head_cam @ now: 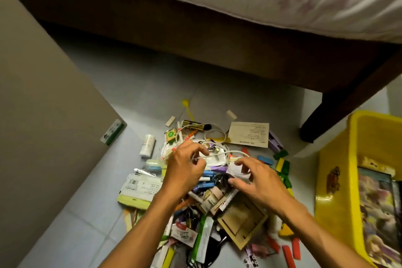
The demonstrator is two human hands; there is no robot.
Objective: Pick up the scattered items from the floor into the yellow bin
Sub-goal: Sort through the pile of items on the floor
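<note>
Nearest the viewer, two bare forearms reach forward over a heap of small clutter [208,202] on the grey tiled floor [134,98]. At the near edge of the heap lie a flat wooden frame [241,222], red sticks [289,254] and paper packets.

The left hand [185,165] has its fingers [201,150] curled, pinching a thin white cable [219,152] that loops across the top of the heap. The right hand [258,178] hovers just beside it, fingers [243,163] bent over the same tangle of cable; whether it actually grips the cable cannot be told for sure.

The cable looks light, soft and floppy, and probably snags on its neighbours, so it is best taken in a gathered bunch rather than by one end. The coloured blocks [282,165] look stiff and light and would pick up easily by the handful. Flat cards and packets lie close to the floor and likely need a fingernail under an edge.

To the left of the heap a small white bottle [148,144] lies on its side, with a green and white box [113,131] further left against a beige wall. Behind the heap sit a printed card [249,134] and a yellow stick [188,109].

At the right edge stands the yellow bin [335,172], already holding some picture boxes. Farthest away is a dark wooden bed [195,39] with pale bedding.
</note>
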